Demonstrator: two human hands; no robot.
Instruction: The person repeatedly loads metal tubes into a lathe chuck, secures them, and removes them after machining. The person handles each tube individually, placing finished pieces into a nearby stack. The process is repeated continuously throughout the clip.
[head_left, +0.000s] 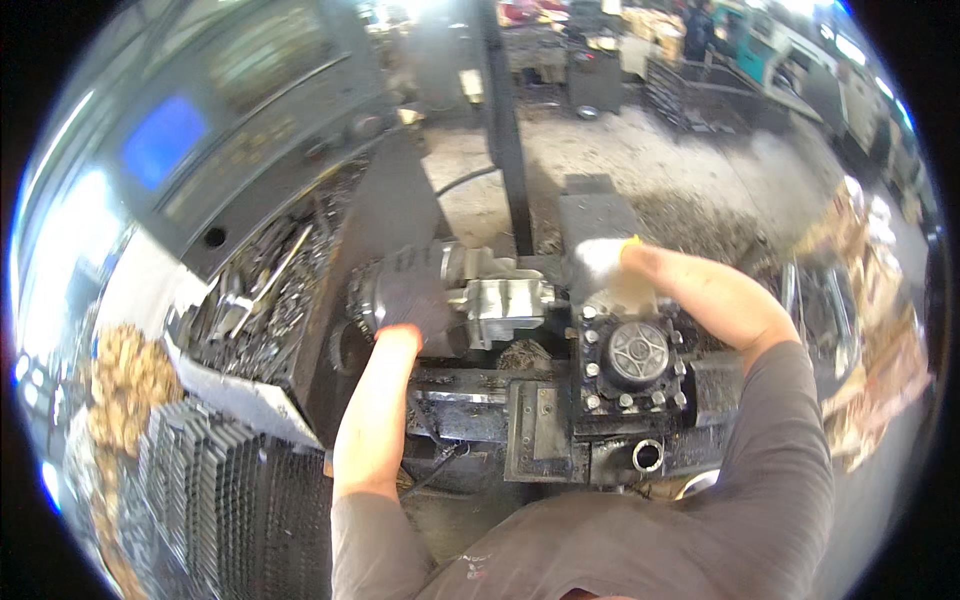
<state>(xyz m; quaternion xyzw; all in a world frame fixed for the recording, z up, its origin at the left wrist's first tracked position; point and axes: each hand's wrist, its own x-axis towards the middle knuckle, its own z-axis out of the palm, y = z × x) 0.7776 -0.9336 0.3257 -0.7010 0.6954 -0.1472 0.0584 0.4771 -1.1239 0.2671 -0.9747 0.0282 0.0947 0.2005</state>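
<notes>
My left hand (412,288), in a dark glove with an orange cuff, lies over the round chuck (366,295) of a lathe. Its fingers look stretched out across the metal. Just right of it, a shiny blocky metal workpiece (505,305) sits between the chuck and the tool side. My right hand (600,262), in a whitish glove with a yellow cuff, is at the dark block behind the bolted tool post (638,352). Motion blur smears its fingers, and I cannot make out anything in them.
Metal shavings and a long-handled tool (262,285) fill the tray at left. A control panel with a blue screen (165,142) stands beyond it. Stacked dark metal parts (205,485) are at lower left. A dark upright post (508,140) rises behind the lathe. Brown wrapping (880,320) lies at right.
</notes>
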